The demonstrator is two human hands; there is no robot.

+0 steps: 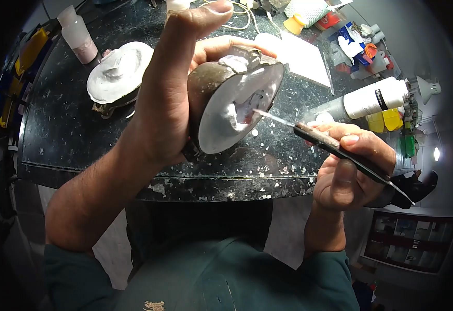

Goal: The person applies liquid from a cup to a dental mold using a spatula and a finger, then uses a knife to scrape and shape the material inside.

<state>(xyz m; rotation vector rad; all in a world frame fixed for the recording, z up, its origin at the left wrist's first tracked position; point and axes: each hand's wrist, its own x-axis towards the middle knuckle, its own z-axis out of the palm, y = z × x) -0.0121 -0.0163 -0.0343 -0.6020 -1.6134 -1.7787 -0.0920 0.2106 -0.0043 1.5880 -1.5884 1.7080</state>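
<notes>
My left hand (166, 88) grips a dark, rounded mold (205, 78), tilted so that its smooth white inner face (218, 122) shows. In the middle of that face is a rough hollow with a pinkish patch. My right hand (353, 166) holds a dark-handled tool (330, 145) with a thin metal blade, whose tip reaches into the hollow. The tool's other pointed end sticks out below my right fingers. Left of my left hand, a second piece with a white, uneven top (120, 72) lies on the dark table.
A bottle with pink contents (77, 36) stands at the back left of the speckled dark table (55, 135). A white tile (307, 59) lies behind the mold. At the right are a white container (374, 97) and a pile of packets (353, 44).
</notes>
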